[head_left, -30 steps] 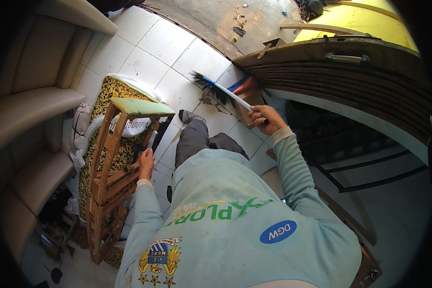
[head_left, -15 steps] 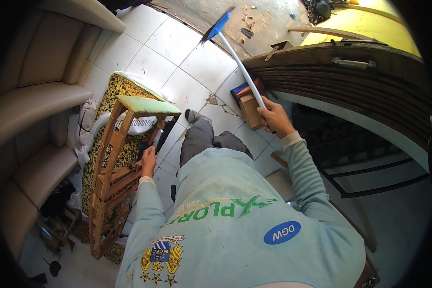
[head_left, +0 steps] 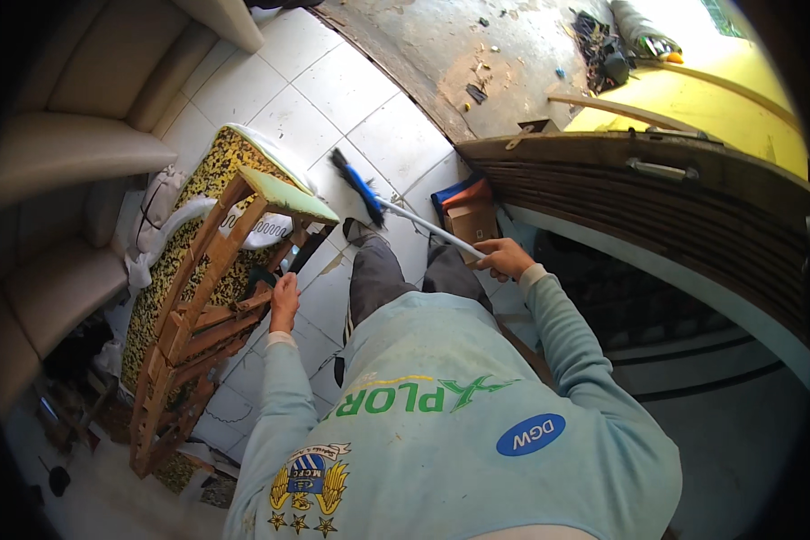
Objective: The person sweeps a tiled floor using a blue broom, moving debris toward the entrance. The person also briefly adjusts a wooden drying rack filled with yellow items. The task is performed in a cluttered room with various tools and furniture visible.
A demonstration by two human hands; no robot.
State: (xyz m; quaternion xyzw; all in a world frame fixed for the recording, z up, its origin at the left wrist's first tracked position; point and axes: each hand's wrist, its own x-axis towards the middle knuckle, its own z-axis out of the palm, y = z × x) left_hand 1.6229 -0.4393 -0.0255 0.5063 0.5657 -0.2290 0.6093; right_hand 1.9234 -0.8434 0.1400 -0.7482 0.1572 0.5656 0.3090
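My right hand [head_left: 508, 259] is closed round the pale handle of a broom [head_left: 434, 233]. The broom's blue head with dark bristles [head_left: 360, 186] is over the white floor tiles, close to my shoe; I cannot tell whether the bristles touch the floor. My left hand [head_left: 283, 303] is curled beside a wooden furniture frame [head_left: 191, 319] with a pale green padded end [head_left: 288, 196]. What its fingers grip is hidden. Just above that hand, a dark, flat, narrow piece [head_left: 311, 249] slants along the frame.
Yellow-and-black speckled foam [head_left: 225, 166] lies behind the frame. Beige sofas [head_left: 76, 144] line the left. A small cardboard box [head_left: 471, 222] sits by the brown slatted door [head_left: 634, 184] on the right. Beyond the tiles, debris [head_left: 476, 93] lies on a rough concrete floor.
The broom head has swung down and left, from the edge of the concrete to the tiles near my shoe. My right hand has shifted slightly left. My left hand stays beside the frame.
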